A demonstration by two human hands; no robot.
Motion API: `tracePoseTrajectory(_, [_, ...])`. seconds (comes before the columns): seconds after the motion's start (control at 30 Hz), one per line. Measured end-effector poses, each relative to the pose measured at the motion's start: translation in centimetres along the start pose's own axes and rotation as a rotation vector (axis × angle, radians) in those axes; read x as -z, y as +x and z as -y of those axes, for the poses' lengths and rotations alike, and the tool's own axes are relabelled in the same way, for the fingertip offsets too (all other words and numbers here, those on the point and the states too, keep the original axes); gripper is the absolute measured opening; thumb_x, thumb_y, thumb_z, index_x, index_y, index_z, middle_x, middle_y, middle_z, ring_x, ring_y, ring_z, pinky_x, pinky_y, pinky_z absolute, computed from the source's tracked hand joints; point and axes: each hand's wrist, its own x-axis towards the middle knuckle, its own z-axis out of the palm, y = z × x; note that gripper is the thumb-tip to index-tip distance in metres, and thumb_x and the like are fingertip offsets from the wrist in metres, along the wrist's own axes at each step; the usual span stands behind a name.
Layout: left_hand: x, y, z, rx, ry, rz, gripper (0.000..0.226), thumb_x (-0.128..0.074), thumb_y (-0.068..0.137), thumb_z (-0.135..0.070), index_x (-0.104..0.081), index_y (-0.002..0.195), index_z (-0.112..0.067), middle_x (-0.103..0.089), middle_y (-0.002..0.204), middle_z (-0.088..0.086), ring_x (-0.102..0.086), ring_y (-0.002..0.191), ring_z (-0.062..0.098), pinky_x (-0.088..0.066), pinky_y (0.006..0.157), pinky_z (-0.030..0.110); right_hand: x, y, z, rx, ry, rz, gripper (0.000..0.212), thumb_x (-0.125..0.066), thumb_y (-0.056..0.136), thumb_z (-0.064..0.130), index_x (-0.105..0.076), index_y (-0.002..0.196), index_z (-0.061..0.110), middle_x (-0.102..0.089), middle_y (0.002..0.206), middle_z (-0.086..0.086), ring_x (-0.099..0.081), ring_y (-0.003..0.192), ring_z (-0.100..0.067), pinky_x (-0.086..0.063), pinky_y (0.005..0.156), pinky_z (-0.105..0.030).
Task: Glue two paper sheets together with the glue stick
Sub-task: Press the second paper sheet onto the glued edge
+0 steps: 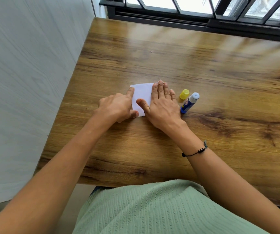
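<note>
Paper point(142, 97) at frame centre is pinned flat under the right hand point(163, 105) – fingers straight – and pressed by the left hand point(117, 107) index fingertip, other fingers curled, nothing grasped; thin, limp, crease-prone – best smoothed flat, edges untouched; glue stick point(189, 103) lies uncapped just right.

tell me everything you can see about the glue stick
The glue stick stands on the wooden table, just right of the right hand, and appears to lean. Its tube is white with a blue base and a printed label too small to read. It is uncapped, showing a pale, rounded glue tip. Its yellow cap sits apart on the table, just to its left. Neither hand holds it.
</note>
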Motion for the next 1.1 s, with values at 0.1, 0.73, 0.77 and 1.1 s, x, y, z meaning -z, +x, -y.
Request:
tracePoseTrajectory(0.1, [-0.1, 0.1, 0.2, -0.002, 0.003, -0.012, 0.080, -0.052, 0.084, -0.052, -0.004, 0.144, -0.029, -0.054, 0.079, 0.005, -0.057, 0.102, 0.029, -0.040, 0.078, 0.036, -0.4, -0.2, -0.2, 0.012, -0.010, -0.035, 0.080, -0.018, 0.091, 0.060, 0.003, 0.145, 0.004, 0.006, 0.157, -0.013, 0.009, 0.144, -0.022, 0.005, 0.115, -0.038])
tracePoseTrajectory(0.73, [-0.5, 0.7, 0.3, -0.013, 0.090, -0.050, 0.078, -0.053, 0.085, -0.041, -0.003, 0.144, -0.031, -0.059, 0.119, 0.016, -0.056, 0.109, 0.034, -0.040, 0.079, 0.038, -1.1, 0.7, 2.6, 0.124, 0.010, -0.149, 0.054, -0.020, 0.098, 0.040, -0.016, 0.146, 0.016, -0.011, 0.157, -0.006, -0.002, 0.145, -0.021, 0.001, 0.115, -0.043])
tracePoseTrajectory(0.77, [-0.5, 0.6, 0.3, -0.012, 0.094, -0.051, 0.078, -0.053, 0.085, -0.042, -0.003, 0.144, -0.030, -0.058, 0.121, 0.016, -0.055, 0.110, 0.034, -0.040, 0.080, 0.039, -1.1, 0.8, 2.5, 0.119, 0.009, -0.146, 0.055, -0.019, 0.098, 0.041, -0.015, 0.146, 0.017, -0.009, 0.157, -0.007, -0.001, 0.145, -0.021, 0.002, 0.115, -0.042])
tracePoseTrajectory(1.1, [-0.4, 0.5, 0.3, 0.000, 0.089, -0.005, 0.086, -0.052, 0.080, -0.059, -0.002, 0.144, -0.030, -0.050, 0.132, 0.017, -0.049, 0.119, 0.035, -0.040, 0.089, 0.041, -0.8, 0.9, 1.6, 0.031, -0.031, -0.125, 0.071, -0.023, 0.094, 0.053, -0.008, 0.146, 0.007, -0.003, 0.157, -0.014, 0.001, 0.145, -0.026, 0.000, 0.116, -0.041])
